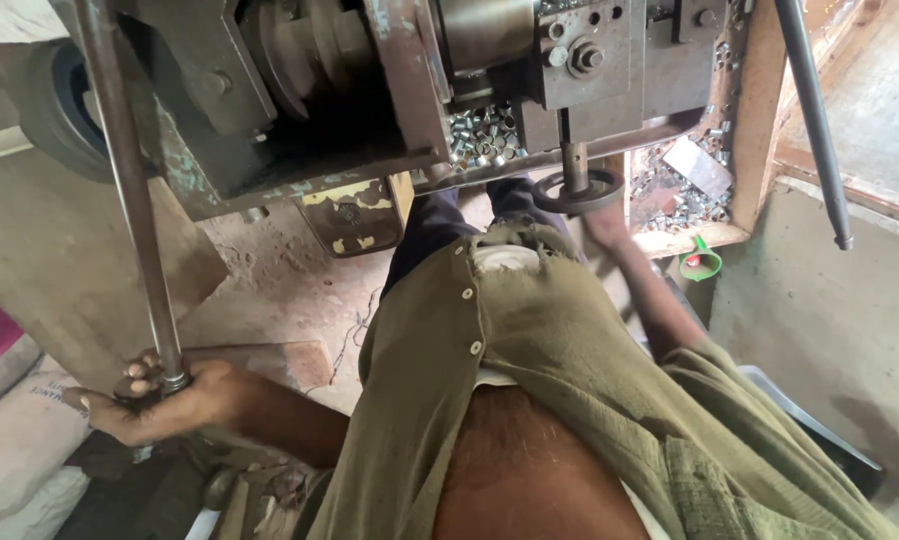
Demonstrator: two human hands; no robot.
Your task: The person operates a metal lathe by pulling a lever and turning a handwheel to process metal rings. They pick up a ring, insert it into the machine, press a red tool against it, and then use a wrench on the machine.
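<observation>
My left hand (154, 400) grips the lower end of a long steel rod (129, 190) that runs up and to the left past the machine. My right hand (606, 222) reaches forward to a small round handwheel (577, 190) on a vertical shaft under the grey metal machine (369, 80); it touches the wheel's rim, partly blurred. My olive shirt fills the lower middle of the head view.
A heap of small shiny metal sleeves (484, 135) lies on the machine bed, more (684, 190) in a wooden tray at right. A second dark rod (814, 120) slants at upper right. Sacks (19, 440) sit lower left, a green object (702, 262) near the tray.
</observation>
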